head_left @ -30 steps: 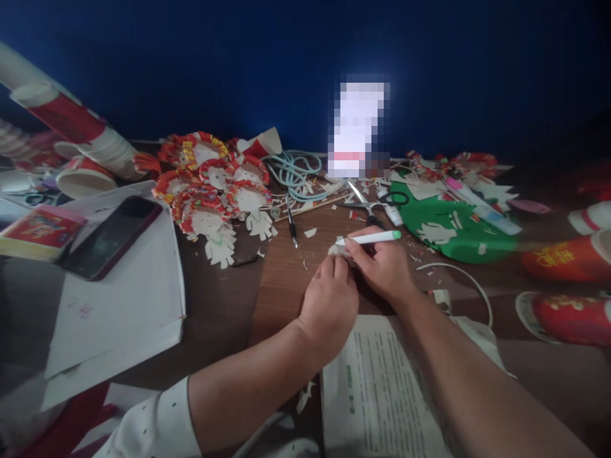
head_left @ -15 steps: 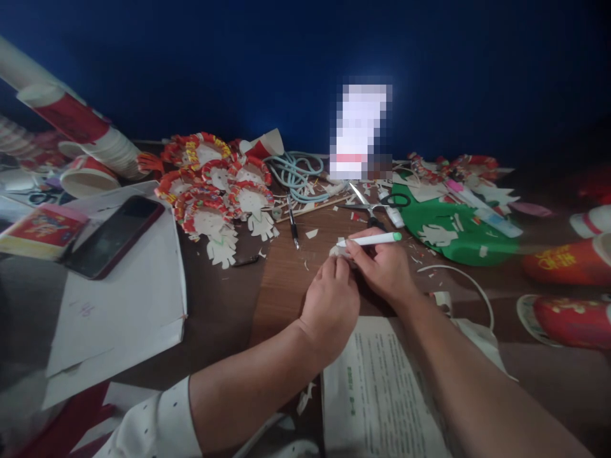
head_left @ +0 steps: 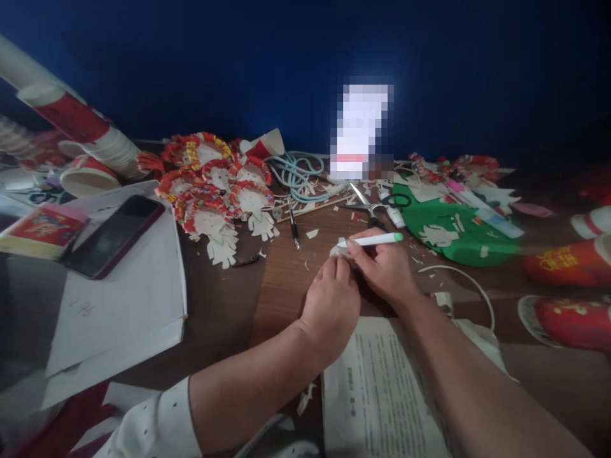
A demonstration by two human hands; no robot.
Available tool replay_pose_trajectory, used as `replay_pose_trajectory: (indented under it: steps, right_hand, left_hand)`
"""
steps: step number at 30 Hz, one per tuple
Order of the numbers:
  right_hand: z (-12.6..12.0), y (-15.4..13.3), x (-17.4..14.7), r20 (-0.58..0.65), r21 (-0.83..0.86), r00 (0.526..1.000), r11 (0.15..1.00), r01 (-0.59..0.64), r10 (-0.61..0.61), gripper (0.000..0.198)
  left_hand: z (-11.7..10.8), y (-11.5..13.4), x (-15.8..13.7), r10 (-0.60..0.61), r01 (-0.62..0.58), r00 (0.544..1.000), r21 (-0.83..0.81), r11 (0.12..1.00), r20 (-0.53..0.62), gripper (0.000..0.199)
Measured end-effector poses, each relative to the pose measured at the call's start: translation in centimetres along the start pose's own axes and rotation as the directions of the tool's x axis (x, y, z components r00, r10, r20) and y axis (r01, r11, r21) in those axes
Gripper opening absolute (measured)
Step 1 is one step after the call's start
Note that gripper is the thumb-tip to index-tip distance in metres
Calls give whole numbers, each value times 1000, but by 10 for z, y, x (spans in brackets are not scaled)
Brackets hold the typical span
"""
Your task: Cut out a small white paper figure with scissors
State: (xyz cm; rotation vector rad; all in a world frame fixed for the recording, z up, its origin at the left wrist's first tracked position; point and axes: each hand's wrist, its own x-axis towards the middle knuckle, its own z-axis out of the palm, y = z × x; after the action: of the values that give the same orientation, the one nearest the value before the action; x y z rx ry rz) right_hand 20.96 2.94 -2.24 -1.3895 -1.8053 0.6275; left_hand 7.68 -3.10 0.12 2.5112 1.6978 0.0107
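My right hand (head_left: pixel 386 270) is closed round a white marker with a green end (head_left: pixel 377 240), held nearly level. The marker's other end reaches a small white paper piece (head_left: pixel 338 250) on the brown wooden table. My left hand (head_left: pixel 333 296) is closed, its fingertips pressed on the near edge of that paper piece; much of the piece is hidden by my fingers. Just beyond my hands lie open scissors (head_left: pixel 368 205) with dark handles. A black pen (head_left: pixel 293 222) rests to the left of them. Under my right forearm is a printed page (head_left: pixel 377 388).
Red and yellow paper crafts with white cut-outs (head_left: pixel 214 191) are piled at the back left, by a coiled light-blue cord (head_left: pixel 298 175). A phone (head_left: pixel 114 236) lies on a white sheet (head_left: pixel 128 305). On the right are a green sheet (head_left: pixel 463 235) and red cups (head_left: pixel 573 321).
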Motion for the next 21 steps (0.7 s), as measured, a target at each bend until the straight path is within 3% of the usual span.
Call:
replay_pose_trajectory:
  steps: [21]
  right_hand:
    - [-2, -3, 0, 9, -6, 999, 999, -37, 37, 25]
  left_hand:
    - [2, 1, -3, -14, 15, 1000, 29, 999, -21, 32]
